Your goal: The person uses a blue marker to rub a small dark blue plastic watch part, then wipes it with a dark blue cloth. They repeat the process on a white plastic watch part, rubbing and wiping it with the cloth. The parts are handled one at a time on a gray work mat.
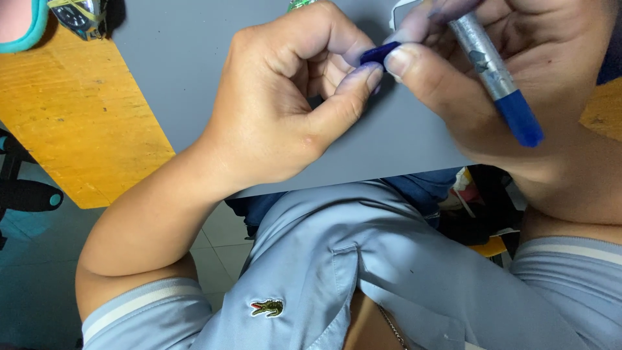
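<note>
Grey sheet (194, 58) over a yellow-orange tabletop (78, 123) fills the view, and I take that sheet as my landmark. Both hands work above its near edge. My left hand (285, 110) is curled narrow, thumb and forefinger pinching a small dark blue piece (379, 52); my right hand (512, 91) meets it from the other side, thumb tip pressed on the same piece. So the piece sits right between the two hands, touching both, neither nearer. I cannot tell its long axis; most of it is hidden by the fingertips.

The right hand also grips a silver-grey marker (486, 58) with a blue end, slanting from the sheet's far side down toward its near right edge. Fingertips on both hands look stained bluish. At the sheet's far left sits a teal-rimmed object (23, 26).
</note>
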